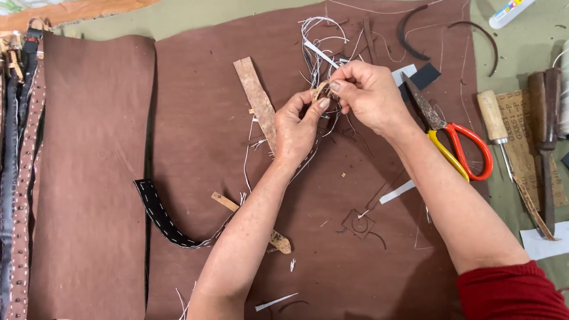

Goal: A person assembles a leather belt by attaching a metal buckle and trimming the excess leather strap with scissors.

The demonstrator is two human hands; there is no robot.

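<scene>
left arm: bare forearm enters from bottom centre, angled up and slightly right
left hand (298, 121): back of hand to camera, wrist straight, thumb and index fingertips pinched together at the top, other fingers curled under
right arm: comes in from bottom right, red sleeve pushed up to near the elbow, forearm bare, angled up-left
right hand (368, 95): knuckles up, fingers bent, thumb and index pinched, tips pointing left
hands: fingertips meet, touching, raised over the desk

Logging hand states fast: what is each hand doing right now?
Left hand: closed, pinching the small tan leather strip between thumb and fingers.
Right hand: closed, fingertips pinching the same strip from the other side, white threads trailing above.
</scene>
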